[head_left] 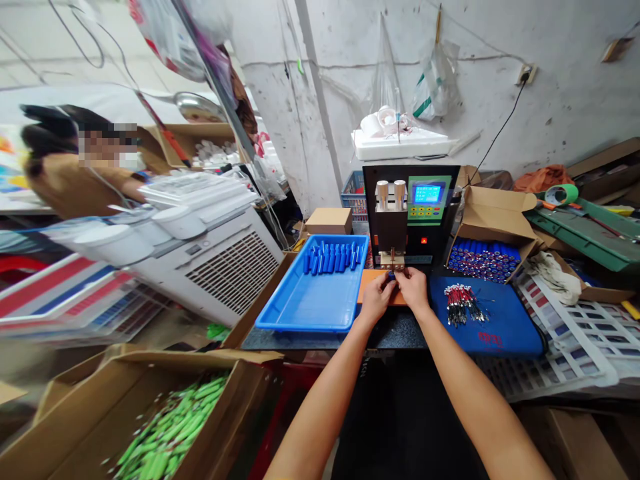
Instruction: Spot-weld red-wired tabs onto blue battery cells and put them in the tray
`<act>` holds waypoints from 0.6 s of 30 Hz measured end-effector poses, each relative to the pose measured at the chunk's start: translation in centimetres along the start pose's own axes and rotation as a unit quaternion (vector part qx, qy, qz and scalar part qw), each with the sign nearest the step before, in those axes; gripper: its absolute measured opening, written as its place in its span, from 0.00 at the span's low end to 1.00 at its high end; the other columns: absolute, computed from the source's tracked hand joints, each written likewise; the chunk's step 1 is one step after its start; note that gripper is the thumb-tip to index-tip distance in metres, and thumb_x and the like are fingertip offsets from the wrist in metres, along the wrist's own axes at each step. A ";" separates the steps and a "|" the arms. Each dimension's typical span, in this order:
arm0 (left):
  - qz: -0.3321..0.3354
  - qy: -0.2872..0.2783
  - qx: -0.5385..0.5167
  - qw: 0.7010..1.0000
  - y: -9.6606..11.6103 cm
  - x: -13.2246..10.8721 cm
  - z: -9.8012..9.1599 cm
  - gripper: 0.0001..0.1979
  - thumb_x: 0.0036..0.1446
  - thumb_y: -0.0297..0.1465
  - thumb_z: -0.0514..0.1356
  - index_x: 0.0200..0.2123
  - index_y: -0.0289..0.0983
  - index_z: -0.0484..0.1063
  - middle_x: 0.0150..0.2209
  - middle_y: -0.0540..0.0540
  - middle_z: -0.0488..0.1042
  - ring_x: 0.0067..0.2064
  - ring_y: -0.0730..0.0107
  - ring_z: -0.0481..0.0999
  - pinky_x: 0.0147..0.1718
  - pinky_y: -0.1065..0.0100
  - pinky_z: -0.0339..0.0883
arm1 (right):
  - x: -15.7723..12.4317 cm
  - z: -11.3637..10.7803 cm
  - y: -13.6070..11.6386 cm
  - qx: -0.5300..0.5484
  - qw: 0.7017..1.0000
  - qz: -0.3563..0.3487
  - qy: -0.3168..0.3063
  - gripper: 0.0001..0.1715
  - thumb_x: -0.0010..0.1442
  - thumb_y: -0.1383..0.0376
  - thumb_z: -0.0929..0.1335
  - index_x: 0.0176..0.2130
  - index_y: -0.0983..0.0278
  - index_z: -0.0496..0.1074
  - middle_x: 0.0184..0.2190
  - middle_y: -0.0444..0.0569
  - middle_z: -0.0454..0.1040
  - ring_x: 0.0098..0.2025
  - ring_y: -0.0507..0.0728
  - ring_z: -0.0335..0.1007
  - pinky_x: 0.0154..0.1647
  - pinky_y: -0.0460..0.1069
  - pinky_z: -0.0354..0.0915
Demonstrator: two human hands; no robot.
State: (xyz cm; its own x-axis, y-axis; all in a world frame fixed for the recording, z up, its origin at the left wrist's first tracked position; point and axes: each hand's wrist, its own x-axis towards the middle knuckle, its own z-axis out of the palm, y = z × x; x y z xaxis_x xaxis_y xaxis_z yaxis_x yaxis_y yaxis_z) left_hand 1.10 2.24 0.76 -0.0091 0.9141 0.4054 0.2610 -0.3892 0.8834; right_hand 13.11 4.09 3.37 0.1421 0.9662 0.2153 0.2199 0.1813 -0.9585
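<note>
My left hand (376, 298) pinches a small blue battery cell (391, 275) just under the electrodes of a black spot welder (393, 230). My right hand (414, 290) meets it there with its fingers closed; what they grip is too small and hidden to name. Both hands rest over an orange board (370, 277) at the welder's foot. To the left, a blue tray (305, 310) bears a row of blue battery cells (333, 259) along its far part. On the right, a bundle of red and black wire leads (465, 305) lies on a blue mat (500, 327).
A cardboard box (500, 207) packed with blue cells stands right of the welder. Green tools tray (590, 233) sits beyond it. At lower left, an open carton (65, 427) holds green pieces. A person (75, 173) works at far left, behind an air cooler (225, 267).
</note>
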 end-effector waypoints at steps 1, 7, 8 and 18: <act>-0.001 0.000 -0.001 1.000 0.0 0.0 0.0 0.15 0.61 0.32 0.57 0.49 0.35 0.75 0.44 0.41 0.79 0.46 0.60 0.78 0.51 0.60 0.68 | 0.0 0.0 0.0 0.004 1.000 0.001 -0.001 0.15 0.53 0.54 0.68 0.25 0.62 0.72 0.23 0.47 0.75 0.26 0.55 0.68 0.26 0.47 0.59; -0.002 -0.009 -0.002 1.000 0.0 0.0 0.0 0.14 0.61 0.32 0.57 0.47 0.35 0.75 0.42 0.43 0.79 0.44 0.61 0.77 0.48 0.63 0.69 | -0.2 0.1 0.1 0.020 1.000 0.006 -0.005 0.15 0.54 0.53 0.68 0.28 0.63 0.72 0.25 0.47 0.76 0.28 0.56 0.70 0.28 0.47 0.61; 0.000 -0.009 0.004 1.000 0.1 0.0 0.0 0.14 0.61 0.32 0.57 0.47 0.36 0.75 0.43 0.43 0.79 0.45 0.61 0.77 0.48 0.63 0.69 | -0.2 0.1 0.1 0.023 1.000 0.005 -0.009 0.15 0.54 0.53 0.68 0.29 0.62 0.72 0.26 0.47 0.76 0.29 0.56 0.70 0.29 0.47 0.61; -0.002 0.000 0.146 0.989 0.2 -0.2 0.2 0.09 0.59 0.33 0.58 0.40 0.38 0.75 0.35 0.44 0.78 0.37 0.64 0.76 0.40 0.65 0.67 | -1.6 -4.8 1.3 0.036 0.999 -0.024 -0.027 0.14 0.51 0.54 0.69 0.30 0.64 0.73 0.26 0.48 0.75 0.29 0.56 0.69 0.32 0.49 0.64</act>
State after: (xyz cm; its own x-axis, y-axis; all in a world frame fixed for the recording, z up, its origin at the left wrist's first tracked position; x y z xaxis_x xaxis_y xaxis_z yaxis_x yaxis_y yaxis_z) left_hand 1.30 1.97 0.77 -0.0115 0.9154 0.4023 0.5280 -0.3361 0.7799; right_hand 17.78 1.94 2.67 0.0814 0.9641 0.2526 0.1545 0.2382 -0.9589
